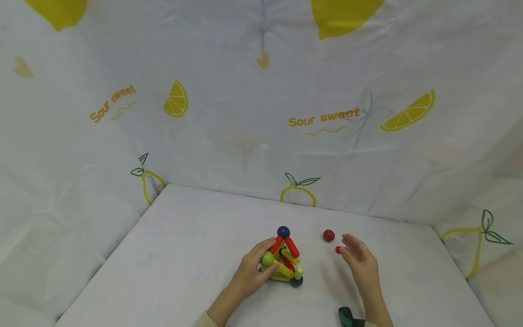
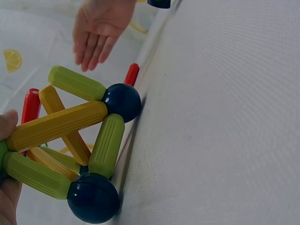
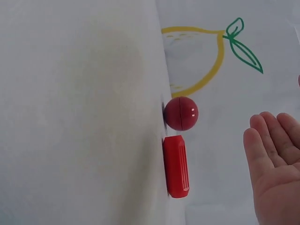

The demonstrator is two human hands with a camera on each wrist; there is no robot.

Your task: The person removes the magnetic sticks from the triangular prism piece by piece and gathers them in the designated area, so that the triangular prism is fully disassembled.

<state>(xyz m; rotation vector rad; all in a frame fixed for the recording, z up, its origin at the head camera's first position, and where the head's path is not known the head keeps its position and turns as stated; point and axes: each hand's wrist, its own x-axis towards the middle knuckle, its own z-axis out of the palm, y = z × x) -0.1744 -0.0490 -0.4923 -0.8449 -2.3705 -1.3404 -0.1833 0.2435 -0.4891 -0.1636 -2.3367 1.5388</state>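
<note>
My left hand (image 1: 250, 272) grips a building-toy frame of sticks and balls (image 1: 284, 270) at its left corner, around a light green ball (image 1: 267, 259). Yellow, green and red sticks form the frame, with a dark blue ball (image 1: 283, 231) on top and further dark blue balls (image 2: 93, 198) at the base. One light green stick (image 2: 77, 83) juts out free from a base ball. My right hand (image 1: 361, 261) hovers over the table with relaxed fingers and an empty palm. Near its fingertips lie a loose red stick (image 3: 176, 167) and a red ball (image 3: 181, 113).
All of this is on a white-covered table (image 1: 184, 240). Behind it hangs a white curtain (image 1: 229, 150) printed with lemons. A dark strap (image 1: 345, 316) shows by the right wrist.
</note>
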